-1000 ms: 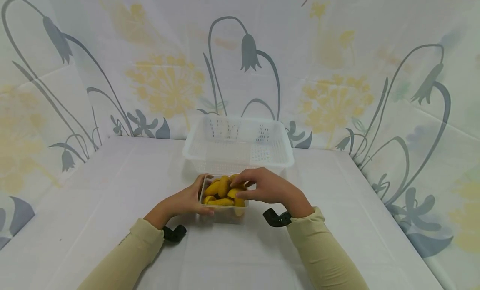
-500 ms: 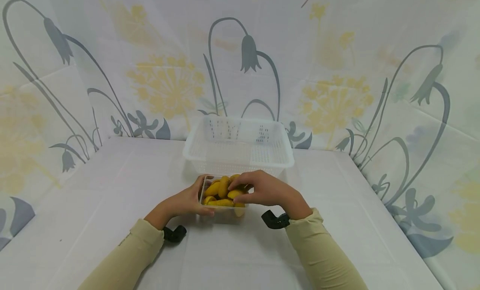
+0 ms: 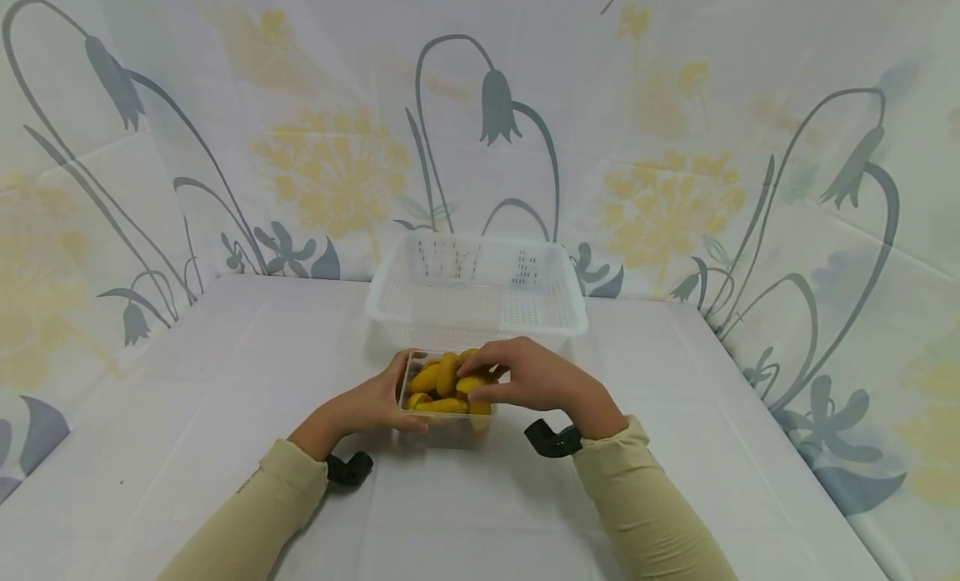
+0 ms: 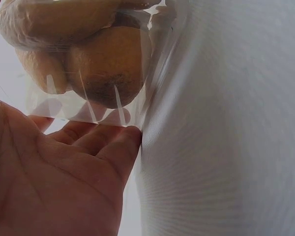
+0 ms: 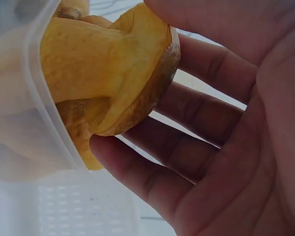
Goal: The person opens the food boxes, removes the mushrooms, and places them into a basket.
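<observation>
A clear plastic box [image 3: 450,415] full of yellow-brown mushrooms [image 3: 448,374] stands on the table, tilted slightly toward me in the head view. My left hand [image 3: 375,400] grips its left side, thumb at the front and fingers round the back. In the left wrist view those fingers [image 4: 119,150] lie along the box's lower edge, and mushrooms press against the clear wall. My right hand [image 3: 540,377] reaches over the box's right side. Its curled fingers and thumb hold the cap of one mushroom [image 5: 86,59], whose thick stem points into the box in the right wrist view.
Right behind the box is a white perforated plastic basket [image 3: 476,314]. A white cloth covers the table [image 3: 225,364], and a flower-printed curtain [image 3: 480,181] hangs behind and at both sides. Each wrist wears a black camera mount [image 3: 553,438].
My right hand dips slightly and comes back up a little, still at the same mushroom. The left hand and the box stay where they were.
</observation>
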`<state>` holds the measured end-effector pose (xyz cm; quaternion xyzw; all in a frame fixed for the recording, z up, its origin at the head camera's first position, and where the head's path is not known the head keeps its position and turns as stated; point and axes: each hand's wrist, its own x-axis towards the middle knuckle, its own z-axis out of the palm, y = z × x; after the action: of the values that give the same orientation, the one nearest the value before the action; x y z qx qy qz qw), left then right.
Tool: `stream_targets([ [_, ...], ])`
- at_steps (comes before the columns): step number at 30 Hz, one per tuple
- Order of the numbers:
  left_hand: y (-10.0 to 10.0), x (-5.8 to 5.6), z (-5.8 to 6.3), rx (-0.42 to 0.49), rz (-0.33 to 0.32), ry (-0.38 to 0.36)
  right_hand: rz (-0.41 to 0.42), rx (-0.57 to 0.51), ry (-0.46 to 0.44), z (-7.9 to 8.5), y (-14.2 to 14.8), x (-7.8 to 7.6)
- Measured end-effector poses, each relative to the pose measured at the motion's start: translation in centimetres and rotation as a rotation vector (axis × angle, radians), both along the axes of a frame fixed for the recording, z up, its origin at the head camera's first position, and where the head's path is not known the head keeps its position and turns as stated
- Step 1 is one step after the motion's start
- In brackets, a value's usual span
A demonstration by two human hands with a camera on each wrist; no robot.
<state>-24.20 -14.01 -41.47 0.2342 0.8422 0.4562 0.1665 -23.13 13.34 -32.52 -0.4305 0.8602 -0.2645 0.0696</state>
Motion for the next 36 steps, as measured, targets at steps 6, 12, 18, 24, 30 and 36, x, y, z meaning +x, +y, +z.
stream_targets([
  [6,0.0,0.0,0.1,-0.003,-0.001,-0.005,-0.002,-0.045,0.027,0.7,0.6,0.2],
  [12,0.1,-0.1,0.1,-0.007,0.001,0.002,-0.035,-0.085,0.049,1.3,1.4,0.4],
  [18,0.1,-0.2,0.0,0.009,-0.01,0.003,-0.046,-0.181,0.101,1.8,2.3,0.3],
  [24,0.1,-0.2,-0.1,0.008,-0.009,0.003,-0.061,-0.265,0.164,2.3,3.5,0.1],
  [30,0.1,-0.1,-0.1,0.015,-0.002,-0.005,-0.096,-0.297,0.207,3.0,4.3,0.1],
  [36,0.1,0.0,0.0,0.009,0.002,-0.01,-0.131,-0.326,0.244,3.0,5.2,-0.2],
])
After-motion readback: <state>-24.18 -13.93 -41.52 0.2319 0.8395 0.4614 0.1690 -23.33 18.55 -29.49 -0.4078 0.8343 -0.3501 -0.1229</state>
